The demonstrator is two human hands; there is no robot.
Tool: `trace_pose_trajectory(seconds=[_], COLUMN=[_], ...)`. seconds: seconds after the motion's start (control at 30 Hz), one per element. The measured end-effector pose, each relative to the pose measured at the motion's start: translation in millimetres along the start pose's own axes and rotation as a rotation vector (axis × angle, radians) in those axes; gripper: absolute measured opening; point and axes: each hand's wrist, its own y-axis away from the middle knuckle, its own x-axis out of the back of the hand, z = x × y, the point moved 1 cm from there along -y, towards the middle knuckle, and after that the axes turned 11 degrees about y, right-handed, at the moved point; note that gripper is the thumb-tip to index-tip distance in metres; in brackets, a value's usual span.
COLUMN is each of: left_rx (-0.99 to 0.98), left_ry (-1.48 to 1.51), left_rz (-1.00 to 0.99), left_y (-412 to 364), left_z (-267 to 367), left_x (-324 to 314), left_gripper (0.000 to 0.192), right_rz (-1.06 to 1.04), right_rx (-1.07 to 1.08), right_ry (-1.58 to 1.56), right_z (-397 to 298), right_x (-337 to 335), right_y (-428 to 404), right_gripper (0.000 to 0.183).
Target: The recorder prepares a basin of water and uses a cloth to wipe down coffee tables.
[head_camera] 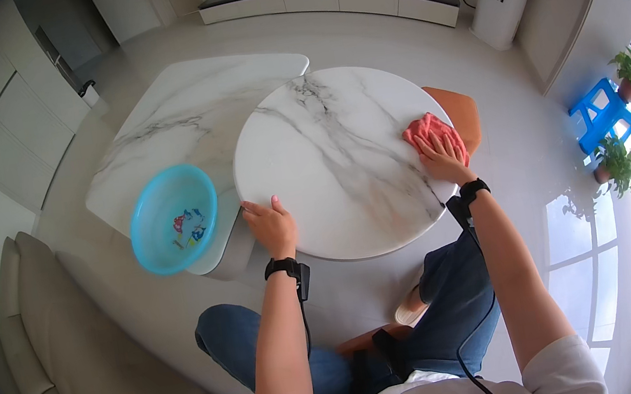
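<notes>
A round white table (308,154) with a grey marble pattern stands right in front of me. My right hand (443,160) presses down on a crumpled red cloth (426,128) near the table's right edge, holding it under the spread fingers. At the near left rim rests my left hand (271,223), thumb apart from the fingers, with nothing seen in it. Its fingertips touch the table's edge. Left of that hand is a light blue plastic basin (148,225), its bottom printed with colourful figures.
The basin sits on a lower marble-patterned table (152,121), partly overhanging its near edge. An orange seat (465,115) is beyond the round table's right side. A beige sofa (86,360) lies left; a blue plastic stool (602,111) and potted plants (620,165) stand right.
</notes>
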Motion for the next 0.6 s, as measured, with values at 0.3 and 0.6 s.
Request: trace_pose_trajectory(seconds=[0.3, 0.6], left_rx=[-0.001, 0.146], left_ry=[0.063, 0.479], left_rz=[0.048, 0.094], left_y=[-1, -1], left_z=[-2, -2], left_x=[2, 10], left_gripper=[0.065, 0.052], right_rz=[0.055, -0.398], right_rx=[0.387, 1.012], right_ry=[0.062, 0.191], right_z=[-109, -212], right_x=[5, 59], right_y=[37, 25], right_gripper=[0.058, 0.047])
